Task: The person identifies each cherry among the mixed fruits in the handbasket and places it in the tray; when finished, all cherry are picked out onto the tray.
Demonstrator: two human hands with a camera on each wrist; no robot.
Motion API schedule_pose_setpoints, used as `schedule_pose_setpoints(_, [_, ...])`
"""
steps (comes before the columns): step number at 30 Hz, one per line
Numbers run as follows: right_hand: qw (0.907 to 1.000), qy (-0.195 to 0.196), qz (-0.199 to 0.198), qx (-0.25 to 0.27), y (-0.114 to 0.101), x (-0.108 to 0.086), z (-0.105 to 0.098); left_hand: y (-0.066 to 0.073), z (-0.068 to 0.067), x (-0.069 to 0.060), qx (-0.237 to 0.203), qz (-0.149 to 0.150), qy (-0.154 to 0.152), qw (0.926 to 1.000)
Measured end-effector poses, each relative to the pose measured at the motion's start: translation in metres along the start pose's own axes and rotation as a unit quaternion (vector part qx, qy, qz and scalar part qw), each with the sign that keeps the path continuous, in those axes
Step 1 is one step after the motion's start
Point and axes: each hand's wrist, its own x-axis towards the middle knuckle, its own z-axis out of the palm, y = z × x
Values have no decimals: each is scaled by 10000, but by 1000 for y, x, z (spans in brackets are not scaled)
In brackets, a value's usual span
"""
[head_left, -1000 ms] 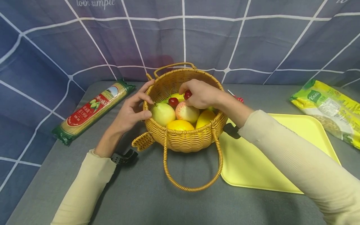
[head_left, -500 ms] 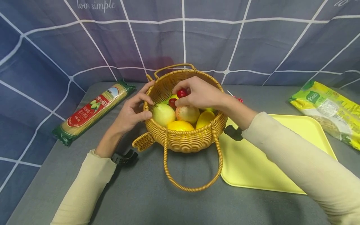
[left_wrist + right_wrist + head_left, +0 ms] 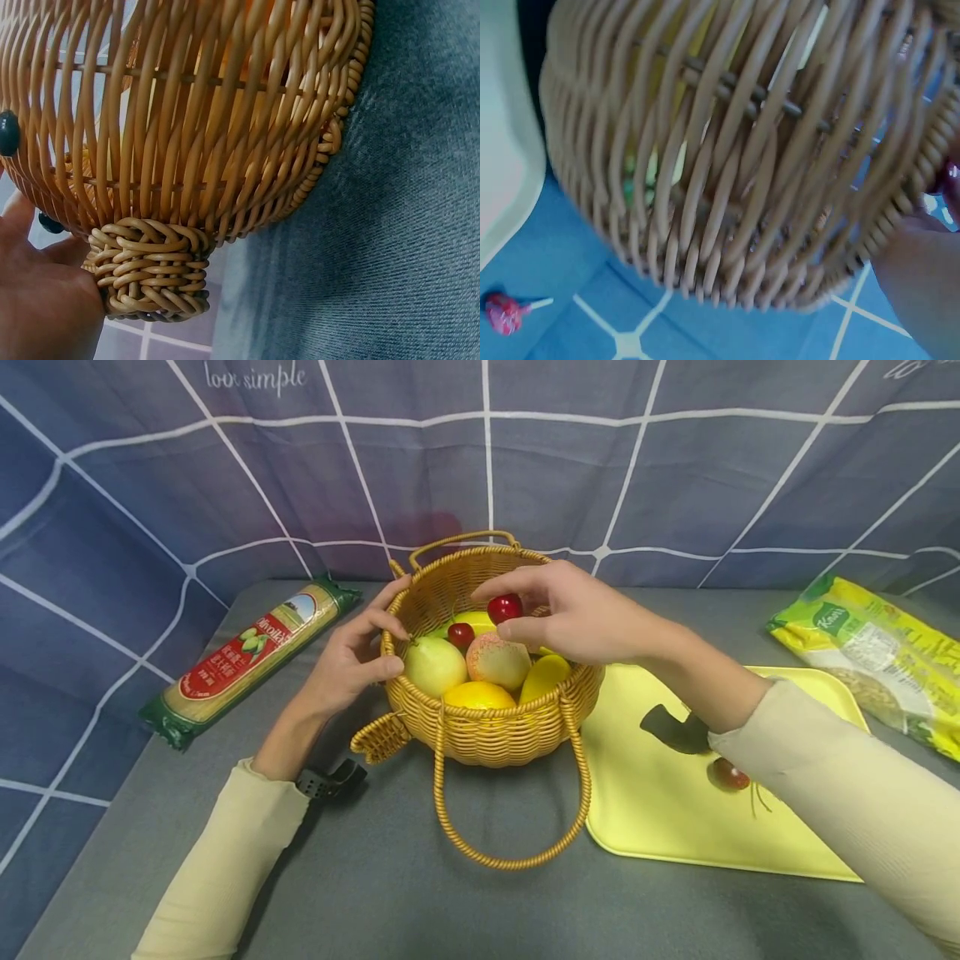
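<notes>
A round wicker basket (image 3: 495, 743) holds a green pear (image 3: 435, 666), a speckled peach (image 3: 497, 662), a lemon (image 3: 478, 696) and other yellow fruit. My left hand (image 3: 348, 652) grips the basket's left rim, fingers bent over the edge and thumb outside. Between the thumb and fingers of my right hand (image 3: 592, 614) a dark red cherry (image 3: 504, 609) is pinched, above the peach. Another cherry (image 3: 461, 635) lies among the fruit inside. In the left wrist view the hand (image 3: 45, 300) sits by a woven knob on the basket wall (image 3: 165, 112); the rim is out of that view.
Right of the basket lies a yellow tray (image 3: 637, 810) with a cherry (image 3: 729, 774) on it, partly under my forearm. A spaghetti packet (image 3: 247, 660) lies left and a yellow-green bag (image 3: 877, 652) far right. A lollipop (image 3: 504, 313) lies behind the tray.
My right hand dipped left over the fruit with the cherry, then drew back right and up with it. The cherry on the tray has come into sight. My left hand stays put.
</notes>
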Motion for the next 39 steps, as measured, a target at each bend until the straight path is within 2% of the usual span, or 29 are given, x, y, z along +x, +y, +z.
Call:
schedule_pose_setpoints(4, [9990,256,-366,15,1,-20,-5,1,0,-1,30,2,18,10000])
schedule_pose_setpoints(6, [9980,470,-397,133,2,-34,-7,1,0,-1,65,-8,12,10000])
schedule_pose_setpoints(11, [9942,967,-95,459,5,-72,-15,0,0,-2,91,-34,20,10000])
schedule_pose_setpoints(16, [9905,1355,125,185,17,-111,-24,0,-1,-2,63,-14,40,10000])
schedule_pose_setpoints(19, [9828,1715,671,-125,30,-136,-27,0,-2,-2,58,4,60,10000])
schedule_pose_setpoints(23, [9641,2121,1547,-389,56,-174,-31,-1,0,-3,18,9,36,10000])
schedule_pose_setpoints(25, [9583,2277,1677,-405,72,-192,-32,-1,1,-2,-14,15,23,10000])
schedule_pose_setpoints(28, [9550,2414,1688,-336,93,-215,-32,-1,2,-2,-25,6,20,10000])
schedule_pose_setpoints(32, [9546,2345,1782,-449,118,-241,-30,-1,2,-2,-21,-1,37,10000])
schedule_pose_setpoints(39, [9466,2161,2193,-957,148,-266,-24,-1,1,-2,-19,-11,36,10000])
